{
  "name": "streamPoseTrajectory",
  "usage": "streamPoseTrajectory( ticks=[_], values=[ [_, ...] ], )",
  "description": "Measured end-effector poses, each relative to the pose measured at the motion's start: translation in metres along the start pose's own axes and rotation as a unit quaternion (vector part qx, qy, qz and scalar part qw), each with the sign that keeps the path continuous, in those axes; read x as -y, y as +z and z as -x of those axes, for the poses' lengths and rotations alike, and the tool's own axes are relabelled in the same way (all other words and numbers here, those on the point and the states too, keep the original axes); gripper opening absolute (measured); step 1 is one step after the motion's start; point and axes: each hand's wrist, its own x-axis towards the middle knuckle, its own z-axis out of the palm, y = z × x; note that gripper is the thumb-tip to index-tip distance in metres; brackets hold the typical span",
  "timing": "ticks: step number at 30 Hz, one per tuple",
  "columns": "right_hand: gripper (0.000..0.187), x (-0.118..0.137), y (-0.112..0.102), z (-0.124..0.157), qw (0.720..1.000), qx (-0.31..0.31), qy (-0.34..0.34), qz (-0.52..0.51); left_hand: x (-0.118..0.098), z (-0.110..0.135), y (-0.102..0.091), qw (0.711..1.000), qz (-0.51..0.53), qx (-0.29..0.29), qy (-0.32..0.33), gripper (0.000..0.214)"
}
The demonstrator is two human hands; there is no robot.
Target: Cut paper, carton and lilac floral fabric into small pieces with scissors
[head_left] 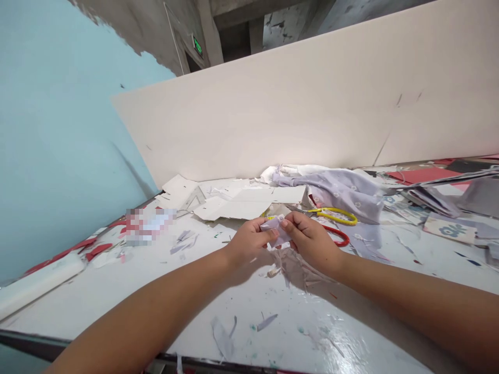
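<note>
Lilac scrap [275, 226], one, is pinched by the fingers of left hand [246, 240] and right hand [314, 245] over white desk [128, 270]; yellow-handled scissors [322, 212] lie just beyond.

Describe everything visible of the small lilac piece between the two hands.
The lilac piece looks like thin, soft fabric, folded or bunched, with a paler mark near its upper right corner. The left hand and the right hand both pinch it, over the white tabletop. Their grip hides part of its outline.
</note>
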Motion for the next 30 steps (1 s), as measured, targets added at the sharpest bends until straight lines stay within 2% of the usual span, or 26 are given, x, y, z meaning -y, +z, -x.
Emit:
streamPoseTrajectory(
  ticks=[3, 6, 10, 13, 16, 18, 20, 22, 24, 27, 30],
  values=[
    [0.031, -0.002, 0.000, 0.000, 0.999, 0.012, 0.007, -0.036, -0.004, 0.006, 0.005, 1.000, 0.017, 0.009, -0.019, 0.016],
    [0.031, -0.005, 0.000, -0.001, 0.999, 0.011, 0.005, -0.030, -0.006, 0.010, 0.008, 0.998, 0.043, 0.021, -0.046, 0.017],
    [0.031, -0.006, 0.001, -0.001, 1.000, -0.003, -0.002, -0.005, 0.000, 0.005, 0.004, 0.999, 0.024, 0.029, -0.011, 0.019],
    [0.033, 0.001, -0.002, -0.004, 1.000, 0.011, -0.003, -0.003, 0.005, 0.000, 0.000, 0.999, 0.020, 0.039, 0.009, 0.017],
    [0.038, 0.011, -0.018, -0.015, 0.997, 0.040, -0.007, 0.060, 0.005, -0.001, 0.000, 1.000, 0.015, 0.004, 0.015, 0.018],
    [0.038, 0.016, -0.039, -0.027, 0.992, 0.025, 0.013, 0.124, 0.004, -0.001, 0.000, 0.999, 0.011, -0.040, 0.011, 0.018],
    [0.031, 0.013, -0.063, -0.039, 0.976, 0.003, 0.049, 0.212, 0.004, -0.002, -0.001, 0.997, 0.004, -0.082, 0.011, 0.015],
    [0.022, 0.002, -0.085, -0.047, 0.927, 0.041, 0.094, 0.361, 0.005, -0.004, -0.002, 0.994, 0.000, -0.111, 0.014, 0.013],
    [0.014, -0.014, -0.100, -0.050, 0.908, 0.059, 0.108, 0.401, 0.007, -0.006, -0.003, 0.992, 0.003, -0.126, 0.011, 0.013],
    [0.011, -0.037, -0.108, -0.044, 0.883, 0.100, 0.108, 0.446, 0.009, -0.007, -0.003, 0.991, 0.008, -0.132, 0.003, 0.017],
    [0.021, -0.046, -0.106, -0.036, 0.867, 0.126, 0.092, 0.473, 0.009, -0.007, -0.001, 0.991, 0.007, -0.136, 0.004, 0.021]
  ],
)
